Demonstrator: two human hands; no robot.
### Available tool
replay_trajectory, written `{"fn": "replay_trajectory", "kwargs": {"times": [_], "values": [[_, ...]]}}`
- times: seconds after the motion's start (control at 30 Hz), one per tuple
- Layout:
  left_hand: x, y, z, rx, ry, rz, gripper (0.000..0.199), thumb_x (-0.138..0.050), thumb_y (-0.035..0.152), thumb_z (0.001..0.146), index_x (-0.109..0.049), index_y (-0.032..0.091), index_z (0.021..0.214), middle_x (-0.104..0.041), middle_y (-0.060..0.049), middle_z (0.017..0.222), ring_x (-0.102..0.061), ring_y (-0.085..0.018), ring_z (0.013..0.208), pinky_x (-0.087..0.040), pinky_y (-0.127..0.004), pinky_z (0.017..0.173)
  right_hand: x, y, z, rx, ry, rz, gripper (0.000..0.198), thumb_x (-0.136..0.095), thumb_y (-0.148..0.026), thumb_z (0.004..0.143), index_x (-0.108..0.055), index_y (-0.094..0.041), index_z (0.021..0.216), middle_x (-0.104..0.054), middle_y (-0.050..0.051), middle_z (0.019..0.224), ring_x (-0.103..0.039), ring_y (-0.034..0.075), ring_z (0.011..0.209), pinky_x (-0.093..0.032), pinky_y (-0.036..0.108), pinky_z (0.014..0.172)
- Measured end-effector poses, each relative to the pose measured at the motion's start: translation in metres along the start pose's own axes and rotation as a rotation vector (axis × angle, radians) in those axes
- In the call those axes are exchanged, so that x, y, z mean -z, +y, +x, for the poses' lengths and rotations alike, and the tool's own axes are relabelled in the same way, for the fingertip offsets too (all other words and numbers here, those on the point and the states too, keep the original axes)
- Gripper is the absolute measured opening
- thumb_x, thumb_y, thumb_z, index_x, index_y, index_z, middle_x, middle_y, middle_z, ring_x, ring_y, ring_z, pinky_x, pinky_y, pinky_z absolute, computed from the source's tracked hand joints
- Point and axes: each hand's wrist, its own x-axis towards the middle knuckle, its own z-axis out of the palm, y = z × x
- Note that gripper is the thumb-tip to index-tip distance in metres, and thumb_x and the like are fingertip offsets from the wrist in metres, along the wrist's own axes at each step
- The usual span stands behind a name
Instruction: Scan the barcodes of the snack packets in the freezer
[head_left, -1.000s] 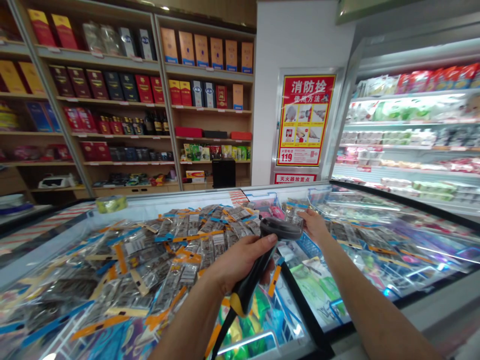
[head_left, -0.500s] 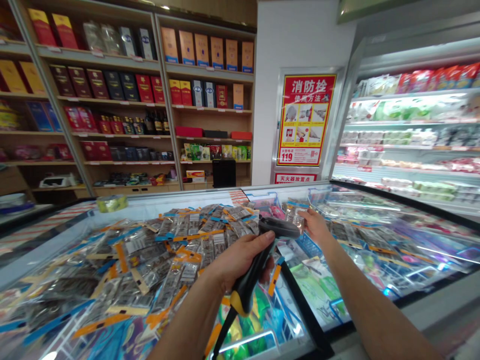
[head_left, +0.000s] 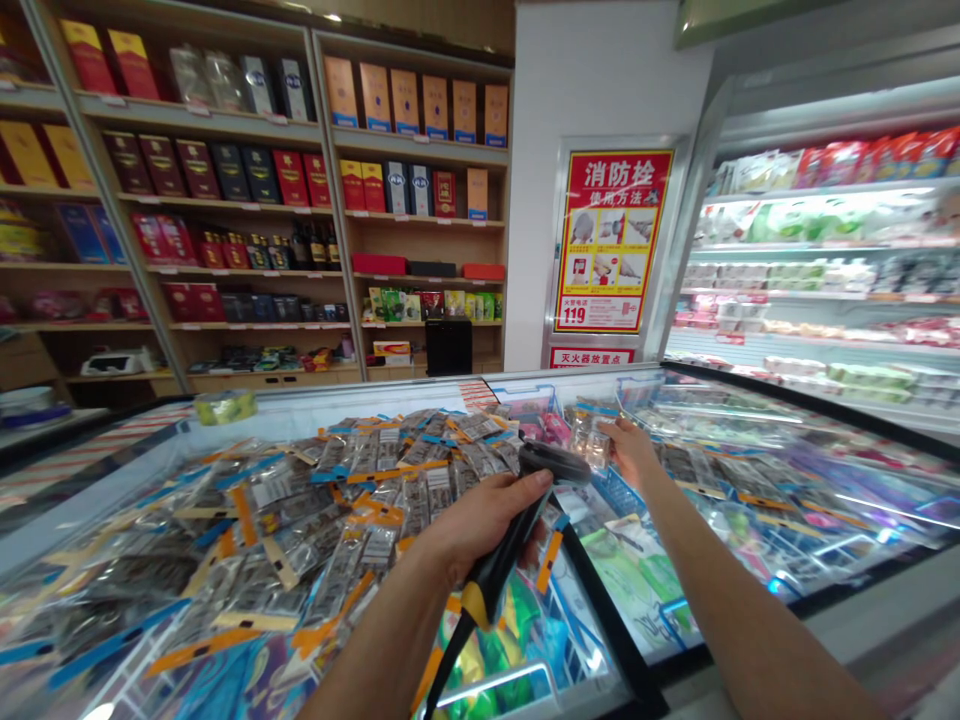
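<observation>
My left hand (head_left: 491, 525) is closed around the handle of a black barcode scanner (head_left: 555, 462) with a yellow band near its cord. The scanner's head points away and to the right. Just beyond it, my right hand (head_left: 628, 448) pinches a clear plastic packet (head_left: 592, 440) topped by a coloured strip; the scanner's head is close to this packet and partly overlaps it. Below and left of my hands, a heap of similar packets (head_left: 375, 460) with orange, blue and tan strips covers the freezer. One orange-and-blue strip (head_left: 552, 552) shows beside my left fingers.
A black divider bar (head_left: 607, 610) runs between the freezer sections. Blue wire baskets (head_left: 619, 490) and green bags (head_left: 630, 560) lie under my right arm. A tape roll (head_left: 225, 407) rests on the far left rim. Boxed goods fill shelves (head_left: 405, 145) behind; a chilled display (head_left: 825, 240) stands right.
The scanner's head has shifted slightly left and down, uncovering more of the packet. My right hand stays nearly in place with the packet.
</observation>
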Motion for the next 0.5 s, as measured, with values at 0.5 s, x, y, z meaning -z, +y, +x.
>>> {"fn": "replay_trajectory", "kwargs": {"times": [0.5], "values": [[0.0034,-0.0032,0.0026,-0.044,0.013,0.042,0.045,-0.048,0.057,0.065,-0.049,0.012,0.061,-0.05,0.001,0.051,-0.046,-0.007,0.038,-0.034,-0.019,0.038,0.0025,0.002,0.0035,0.014,-0.003,-0.056,0.019,-0.061,-0.025,0.051,-0.05,-0.019,0.065,-0.058,-0.005,0.05,-0.054,0.012,0.046,-0.043,0.023,0.045]]}}
